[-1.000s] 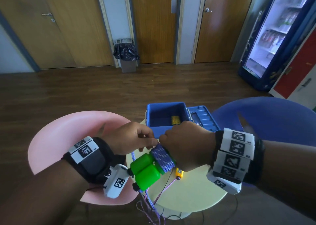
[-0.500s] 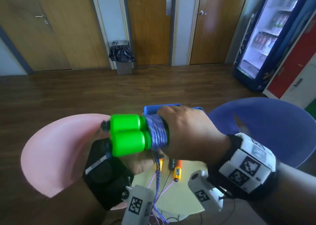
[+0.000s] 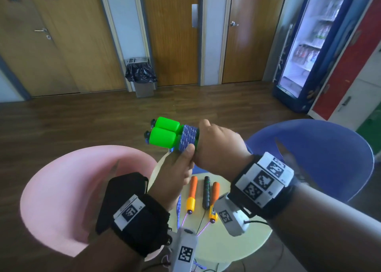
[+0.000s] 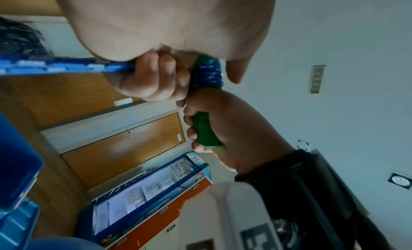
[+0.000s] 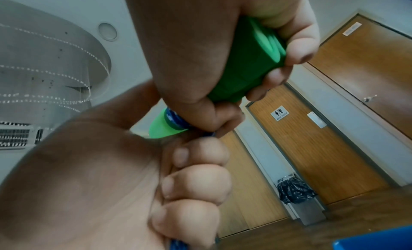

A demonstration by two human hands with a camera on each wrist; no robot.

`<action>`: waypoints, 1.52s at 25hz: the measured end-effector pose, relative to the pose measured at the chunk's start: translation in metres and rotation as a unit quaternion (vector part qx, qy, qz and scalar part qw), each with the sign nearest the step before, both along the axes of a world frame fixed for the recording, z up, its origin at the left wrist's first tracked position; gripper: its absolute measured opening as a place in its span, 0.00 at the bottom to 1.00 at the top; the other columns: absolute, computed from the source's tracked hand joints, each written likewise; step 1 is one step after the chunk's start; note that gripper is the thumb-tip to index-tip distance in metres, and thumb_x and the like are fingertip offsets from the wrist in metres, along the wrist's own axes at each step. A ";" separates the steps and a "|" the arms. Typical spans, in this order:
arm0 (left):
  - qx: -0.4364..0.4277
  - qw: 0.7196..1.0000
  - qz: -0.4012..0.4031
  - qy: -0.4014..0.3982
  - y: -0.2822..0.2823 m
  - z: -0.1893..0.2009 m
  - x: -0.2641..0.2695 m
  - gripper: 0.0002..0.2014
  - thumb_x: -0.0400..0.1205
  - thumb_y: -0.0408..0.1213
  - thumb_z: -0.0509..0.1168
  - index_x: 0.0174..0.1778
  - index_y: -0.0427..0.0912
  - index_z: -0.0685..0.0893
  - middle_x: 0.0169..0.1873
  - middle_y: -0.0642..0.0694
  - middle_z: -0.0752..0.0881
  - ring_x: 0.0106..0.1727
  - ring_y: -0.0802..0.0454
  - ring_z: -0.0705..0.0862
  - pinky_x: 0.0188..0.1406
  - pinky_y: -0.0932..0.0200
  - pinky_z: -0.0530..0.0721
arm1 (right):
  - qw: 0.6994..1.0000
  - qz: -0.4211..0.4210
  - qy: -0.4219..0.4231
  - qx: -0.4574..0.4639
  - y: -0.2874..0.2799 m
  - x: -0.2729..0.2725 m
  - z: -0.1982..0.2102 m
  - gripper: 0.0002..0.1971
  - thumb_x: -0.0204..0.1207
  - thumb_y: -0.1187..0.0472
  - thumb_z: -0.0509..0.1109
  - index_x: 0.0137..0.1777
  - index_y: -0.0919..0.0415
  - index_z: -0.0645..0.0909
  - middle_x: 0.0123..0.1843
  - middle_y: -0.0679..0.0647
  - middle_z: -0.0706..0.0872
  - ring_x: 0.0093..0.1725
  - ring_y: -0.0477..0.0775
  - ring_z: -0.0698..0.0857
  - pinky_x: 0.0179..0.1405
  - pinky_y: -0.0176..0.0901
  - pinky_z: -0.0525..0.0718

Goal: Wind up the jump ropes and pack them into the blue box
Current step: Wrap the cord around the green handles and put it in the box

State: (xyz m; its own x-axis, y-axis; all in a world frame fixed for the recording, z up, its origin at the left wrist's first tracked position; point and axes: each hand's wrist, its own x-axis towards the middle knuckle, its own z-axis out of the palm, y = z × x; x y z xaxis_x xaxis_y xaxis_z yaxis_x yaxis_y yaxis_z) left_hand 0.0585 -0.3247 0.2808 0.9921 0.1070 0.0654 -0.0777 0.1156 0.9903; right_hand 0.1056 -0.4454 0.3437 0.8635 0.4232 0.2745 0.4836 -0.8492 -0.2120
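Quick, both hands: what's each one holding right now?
Left hand: grips the blue braided rope, thumb on its coils.
Right hand: grips the two green plastic jump-rope handles.

The 2 green handles (image 3: 165,134) lie side by side, held in the air, blue rope (image 3: 188,138) wound around them, caps pointing toward 10 o'clock.

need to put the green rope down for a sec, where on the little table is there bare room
The near right part of the round table, between the orange handles and its rim, shows bare top. The middle is crowded: those handles, a black handle and trailing cords. The far side is hidden behind both hands, so it cannot be judged.
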 end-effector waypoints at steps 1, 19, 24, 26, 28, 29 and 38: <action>0.032 0.999 0.010 -0.001 0.000 -0.001 -0.001 0.24 0.81 0.57 0.62 0.24 0.48 0.67 0.21 0.55 0.63 0.20 0.58 0.61 0.19 0.64 0.59 | 1.000 0.010 0.003 -0.005 0.001 -0.001 -0.004 0.15 0.73 0.51 0.66 0.48 0.58 0.65 0.46 0.55 0.83 0.49 0.63 0.85 0.37 0.47 0.71; 0.164 0.984 -0.016 0.067 -0.024 -0.024 -0.003 0.14 0.89 0.38 0.57 0.44 0.42 0.86 0.22 0.45 0.74 0.23 0.53 0.69 0.26 0.60 0.68 | 0.994 -0.065 0.028 -0.088 -0.058 0.050 -0.039 0.14 0.72 0.54 0.68 0.49 0.57 0.67 0.46 0.52 0.84 0.46 0.60 0.86 0.37 0.43 0.74; 0.367 0.924 -0.074 0.076 -0.061 -0.010 0.011 0.12 0.82 0.50 0.60 0.37 0.51 0.84 0.23 0.56 0.78 0.27 0.59 0.75 0.34 0.56 0.73 | 0.983 -0.051 0.055 -0.165 -0.100 0.070 -0.059 0.14 0.73 0.54 0.67 0.54 0.59 0.71 0.50 0.51 0.86 0.48 0.57 0.88 0.38 0.43 0.75; 0.439 0.893 -0.075 0.066 -0.081 0.001 0.024 0.12 0.84 0.46 0.63 0.36 0.49 0.83 0.26 0.54 0.79 0.29 0.61 0.75 0.35 0.58 0.74 | 0.979 -0.030 0.058 -0.191 -0.120 0.077 -0.062 0.15 0.73 0.54 0.67 0.56 0.59 0.72 0.48 0.50 0.85 0.45 0.57 0.87 0.37 0.43 0.75; 0.518 0.852 -0.065 0.037 -0.098 0.013 0.038 0.13 0.83 0.45 0.66 0.35 0.43 0.81 0.25 0.50 0.77 0.29 0.57 0.74 0.32 0.60 0.70 | 0.974 -0.002 0.053 -0.221 -0.139 0.082 -0.061 0.15 0.72 0.56 0.67 0.56 0.60 0.73 0.44 0.49 0.82 0.39 0.57 0.82 0.34 0.43 0.73; 0.563 0.824 -0.064 0.022 -0.105 0.018 0.043 0.13 0.82 0.46 0.67 0.36 0.41 0.81 0.26 0.49 0.76 0.30 0.55 0.74 0.30 0.61 0.68 | 0.969 0.018 0.047 -0.241 -0.148 0.083 -0.061 0.15 0.72 0.57 0.67 0.57 0.60 0.74 0.42 0.49 0.80 0.36 0.56 0.80 0.33 0.43 0.73; 0.634 0.740 -0.223 0.007 -0.165 0.027 0.085 0.07 0.79 0.53 0.71 0.48 0.57 0.88 0.38 0.57 0.87 0.42 0.60 0.81 0.42 0.63 0.76 | 0.913 0.233 0.028 -0.333 -0.234 0.072 -0.059 0.15 0.70 0.54 0.71 0.51 0.56 0.72 0.37 0.48 0.76 0.33 0.57 0.76 0.28 0.43 0.71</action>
State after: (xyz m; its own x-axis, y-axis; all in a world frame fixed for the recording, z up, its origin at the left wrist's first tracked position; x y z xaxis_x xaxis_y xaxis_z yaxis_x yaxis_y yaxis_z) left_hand 0.1430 -0.4900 0.3074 0.9115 -0.3707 -0.1780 -0.3012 -0.8966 0.3245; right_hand 0.1777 -0.6798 0.2844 0.5525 0.8051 -0.2158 0.8291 -0.5044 0.2412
